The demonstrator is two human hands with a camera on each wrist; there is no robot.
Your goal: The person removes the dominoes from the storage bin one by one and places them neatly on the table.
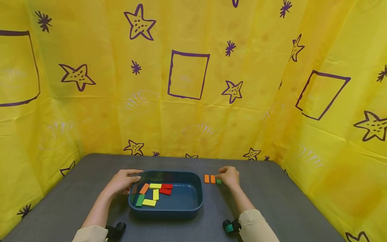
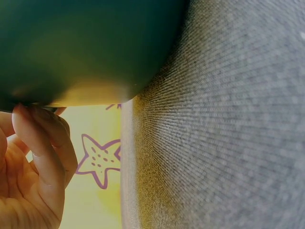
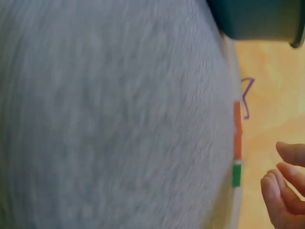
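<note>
A dark blue plastic bin [image 1: 166, 213] stands on the table, with several flat rectangular blocks lying on its floor. At its left end my left hand [image 1: 122, 181] holds the rim, the thumb over the edge; in the left wrist view the fingers [image 2: 40, 143] meet the rim from outside. To the right of the bin, an orange block [image 1: 207, 178], a second orange block [image 1: 213, 179] and a green block [image 1: 219, 181] lie in a row. My right hand [image 1: 229, 176] hovers at the green block, partly covering it. Its thumb and fingers [image 3: 271, 188] are loosely bent and apart, with nothing between them.
Inside the bin are two red blocks [image 1: 165, 191], yellow blocks [image 1: 149, 202], an orange block [image 1: 144, 189] and a green block [image 1: 140, 200], all toward its left half. The grey table [image 1: 266, 195] ends at a yellow patterned curtain [image 1: 193, 127] behind and on both sides.
</note>
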